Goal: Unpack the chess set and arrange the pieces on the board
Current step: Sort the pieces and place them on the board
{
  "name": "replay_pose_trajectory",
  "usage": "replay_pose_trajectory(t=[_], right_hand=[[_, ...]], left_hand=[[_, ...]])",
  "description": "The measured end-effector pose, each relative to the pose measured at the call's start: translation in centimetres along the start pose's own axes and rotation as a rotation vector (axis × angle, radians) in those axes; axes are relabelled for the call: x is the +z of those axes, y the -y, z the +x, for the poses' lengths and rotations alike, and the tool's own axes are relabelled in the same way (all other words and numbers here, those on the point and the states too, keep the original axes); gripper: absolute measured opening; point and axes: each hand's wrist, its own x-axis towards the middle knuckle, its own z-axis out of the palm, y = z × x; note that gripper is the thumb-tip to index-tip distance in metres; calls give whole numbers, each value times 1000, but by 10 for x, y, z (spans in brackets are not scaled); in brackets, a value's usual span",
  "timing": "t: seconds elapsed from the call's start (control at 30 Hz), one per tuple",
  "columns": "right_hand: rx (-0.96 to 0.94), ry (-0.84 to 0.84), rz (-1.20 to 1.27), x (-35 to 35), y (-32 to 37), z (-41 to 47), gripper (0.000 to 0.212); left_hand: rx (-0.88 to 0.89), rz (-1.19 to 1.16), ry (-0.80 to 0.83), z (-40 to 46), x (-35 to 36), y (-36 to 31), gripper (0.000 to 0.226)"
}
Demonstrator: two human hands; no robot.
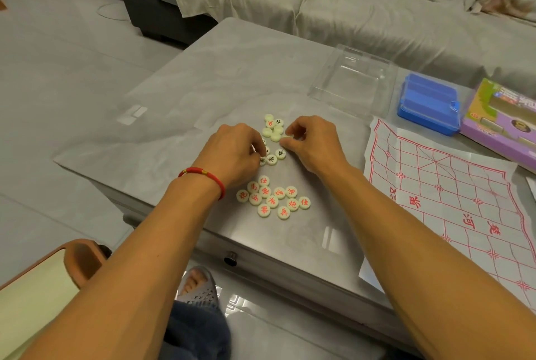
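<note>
Grey marble-look tabletop (203, 93), sofa behind: my left hand (232, 151) and right hand (311, 143) curl their fingers into loose cream chess pieces (272, 200) mid-table, each seemingly pinching one. Small, hard and slick discs, best nipped at the rim. Paper board (452, 200) lies unused toward the right edge. Knuckles hide several pieces.

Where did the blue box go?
In the head view, the blue box sits far right on the table, between the clear plastic lid and the purple package.
</note>
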Motion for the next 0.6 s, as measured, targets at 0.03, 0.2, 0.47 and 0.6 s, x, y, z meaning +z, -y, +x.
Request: replay_pose_trajectory(t=[0.03,0.2,0.47,0.6], right_hand=[[11,-1,18,-2,0,-1,17],[209,98,337,-26,2,-17,18],[133,273,671,-42,21,-41,18],[113,305,626,-38,24,-41,19]], left_hand=[[-10,-6,-18,1,0,0,24],[1,-94,-106,2,-3,-3,21],[170,-193,-157,-7,2,-16,28],[131,-180,-180,-8,1,-13,24]])
